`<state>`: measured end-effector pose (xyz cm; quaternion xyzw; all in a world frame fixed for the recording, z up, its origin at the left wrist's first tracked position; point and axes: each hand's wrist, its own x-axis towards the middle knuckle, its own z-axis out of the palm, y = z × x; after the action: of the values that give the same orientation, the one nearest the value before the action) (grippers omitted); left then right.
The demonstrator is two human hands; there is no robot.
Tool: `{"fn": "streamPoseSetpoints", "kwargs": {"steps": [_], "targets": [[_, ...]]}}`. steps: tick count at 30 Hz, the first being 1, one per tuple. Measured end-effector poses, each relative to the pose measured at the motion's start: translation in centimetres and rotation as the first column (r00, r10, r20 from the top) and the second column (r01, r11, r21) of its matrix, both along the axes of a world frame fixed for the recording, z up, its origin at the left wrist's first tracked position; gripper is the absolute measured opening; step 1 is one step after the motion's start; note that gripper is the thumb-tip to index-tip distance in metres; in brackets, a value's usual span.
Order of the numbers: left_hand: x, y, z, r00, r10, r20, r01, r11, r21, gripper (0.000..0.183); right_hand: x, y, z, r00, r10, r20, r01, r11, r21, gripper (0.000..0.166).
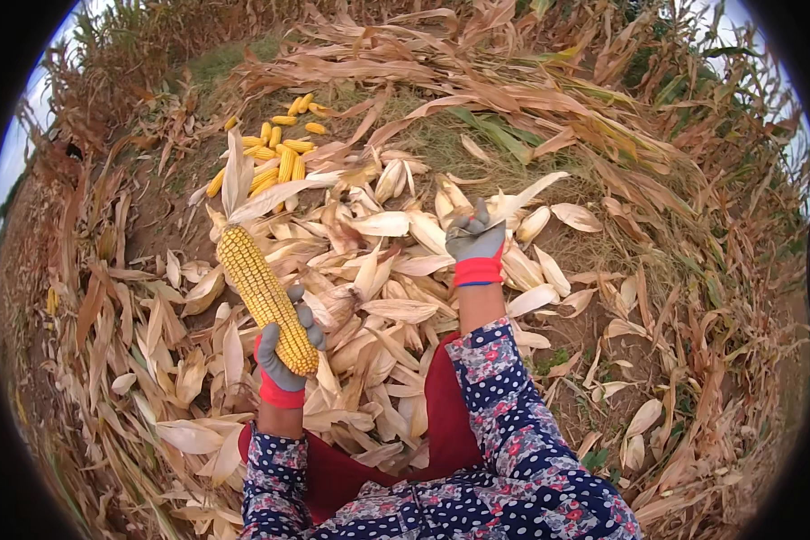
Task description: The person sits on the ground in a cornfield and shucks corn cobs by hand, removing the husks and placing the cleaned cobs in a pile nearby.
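My left hand point(278, 370), in a grey glove with a red cuff, grips the lower end of a yellow ear of corn point(260, 290). The kernels are bare, and a few pale husk leaves point(237, 177) still hang on the ear's far end. Over the husk pile, my right hand point(476, 240), gloved the same way, has its fingers closed around a pale strip of corn husk point(533, 192). Loose dry husks point(398, 310) lie heaped beneath and between both hands.
Several husked ears of corn point(287, 162) lie on the soil beyond the left hand. Cut dry cornstalks point(513, 88) are piled at the far side over dry grass. Standing corn plants point(722, 101) border the spot. Bare soil point(580, 337) shows at the right.
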<state>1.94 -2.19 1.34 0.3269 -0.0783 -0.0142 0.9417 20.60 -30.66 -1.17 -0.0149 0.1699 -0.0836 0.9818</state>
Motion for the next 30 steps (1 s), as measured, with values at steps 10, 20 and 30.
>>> {"fn": "streamPoseSetpoints", "kwargs": {"steps": [10,20,30], "targets": [[-1.8,3.1,2.1,0.985,0.104,0.141,-0.123,0.983,0.138,0.069,-5.5,13.5,0.0,0.587,0.798,-0.140,-0.104,-0.097,-0.990,0.065],[-1.8,3.0,0.1,0.883,0.459,-0.101,-0.298,0.714,0.634,0.039,-4.9,13.5,0.7,0.382,0.903,-0.198,-0.473,0.008,-0.881,0.054],[-1.1,-0.2,-4.2,0.900,0.371,0.231,-0.346,0.281,0.895,0.027,-10.5,13.1,1.0,0.297,0.949,-0.101,-0.718,0.152,-0.679,0.050]]}}
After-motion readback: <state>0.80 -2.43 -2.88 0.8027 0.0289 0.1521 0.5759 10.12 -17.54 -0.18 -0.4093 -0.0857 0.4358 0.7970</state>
